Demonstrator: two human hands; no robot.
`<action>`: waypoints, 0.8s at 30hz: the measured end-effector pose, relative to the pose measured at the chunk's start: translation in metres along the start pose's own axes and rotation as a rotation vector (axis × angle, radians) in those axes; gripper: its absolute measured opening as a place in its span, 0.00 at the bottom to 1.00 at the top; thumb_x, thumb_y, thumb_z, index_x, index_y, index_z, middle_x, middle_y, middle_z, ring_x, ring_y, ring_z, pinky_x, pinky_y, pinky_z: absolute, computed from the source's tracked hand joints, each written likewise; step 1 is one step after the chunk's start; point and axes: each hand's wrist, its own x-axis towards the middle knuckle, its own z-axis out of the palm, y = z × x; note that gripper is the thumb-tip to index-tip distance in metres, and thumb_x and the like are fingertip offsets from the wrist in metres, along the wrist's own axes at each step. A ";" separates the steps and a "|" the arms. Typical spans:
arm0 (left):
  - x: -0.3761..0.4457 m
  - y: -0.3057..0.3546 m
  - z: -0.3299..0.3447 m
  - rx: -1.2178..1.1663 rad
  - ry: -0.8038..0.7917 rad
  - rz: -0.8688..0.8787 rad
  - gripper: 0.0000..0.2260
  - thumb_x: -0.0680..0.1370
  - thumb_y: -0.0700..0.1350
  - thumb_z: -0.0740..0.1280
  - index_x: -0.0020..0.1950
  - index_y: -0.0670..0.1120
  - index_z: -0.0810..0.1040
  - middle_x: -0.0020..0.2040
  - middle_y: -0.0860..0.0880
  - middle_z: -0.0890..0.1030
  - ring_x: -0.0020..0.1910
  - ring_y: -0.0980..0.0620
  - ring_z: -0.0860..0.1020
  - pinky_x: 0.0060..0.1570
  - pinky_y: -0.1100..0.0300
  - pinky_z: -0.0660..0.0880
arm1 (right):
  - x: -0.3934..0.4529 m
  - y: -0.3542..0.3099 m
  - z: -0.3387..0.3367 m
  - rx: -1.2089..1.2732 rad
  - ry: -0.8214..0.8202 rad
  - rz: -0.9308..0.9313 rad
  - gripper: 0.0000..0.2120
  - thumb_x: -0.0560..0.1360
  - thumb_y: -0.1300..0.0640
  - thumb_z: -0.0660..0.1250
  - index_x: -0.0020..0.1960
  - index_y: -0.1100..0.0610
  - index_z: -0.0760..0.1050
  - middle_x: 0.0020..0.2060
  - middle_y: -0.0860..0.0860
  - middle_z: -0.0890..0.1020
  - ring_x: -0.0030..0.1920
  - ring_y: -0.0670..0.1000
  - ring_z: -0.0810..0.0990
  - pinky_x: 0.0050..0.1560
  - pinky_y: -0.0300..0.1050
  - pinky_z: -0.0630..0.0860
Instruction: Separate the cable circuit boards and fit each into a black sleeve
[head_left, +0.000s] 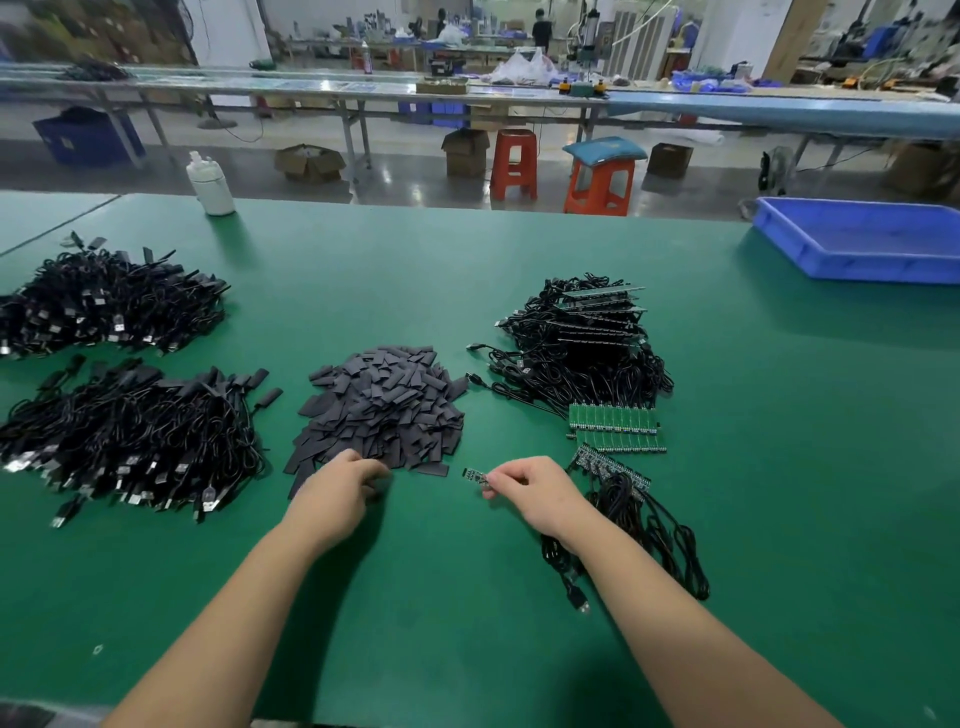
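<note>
One board (476, 476) is being pinched by right hand (535, 488); left hand (345, 486) is gripping a sleeve (382, 486) from near pile edge; next: slide board in.

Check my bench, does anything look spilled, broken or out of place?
Nothing stands out. The sleeve pile, cable heaps and board strips sit in separate groups; the right hand pinches one board, the left hand reaches into sleeves.

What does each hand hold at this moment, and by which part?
The right hand pinches a small circuit board at its right end. The left hand reaches into the pile of black sleeves; whether it holds one cannot be told.
</note>
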 end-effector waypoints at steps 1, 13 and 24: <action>0.000 -0.007 -0.001 -0.010 -0.036 0.001 0.17 0.79 0.37 0.63 0.62 0.55 0.79 0.54 0.54 0.73 0.53 0.49 0.77 0.54 0.53 0.77 | -0.001 0.000 0.001 0.018 -0.011 0.014 0.11 0.81 0.52 0.64 0.51 0.55 0.84 0.26 0.38 0.80 0.20 0.40 0.64 0.23 0.31 0.62; -0.009 0.013 -0.018 -0.266 -0.086 0.073 0.06 0.78 0.47 0.70 0.43 0.54 0.75 0.42 0.55 0.81 0.43 0.56 0.79 0.48 0.57 0.76 | -0.005 -0.013 0.005 -0.025 -0.083 0.005 0.14 0.83 0.54 0.60 0.47 0.57 0.82 0.19 0.38 0.74 0.25 0.46 0.64 0.26 0.38 0.64; -0.015 0.062 -0.006 -0.470 -0.040 0.234 0.16 0.79 0.47 0.69 0.67 0.50 0.78 0.46 0.56 0.75 0.45 0.61 0.76 0.46 0.68 0.68 | -0.002 -0.007 0.001 -0.117 -0.063 -0.037 0.20 0.83 0.50 0.59 0.37 0.55 0.78 0.19 0.44 0.72 0.25 0.49 0.67 0.30 0.42 0.66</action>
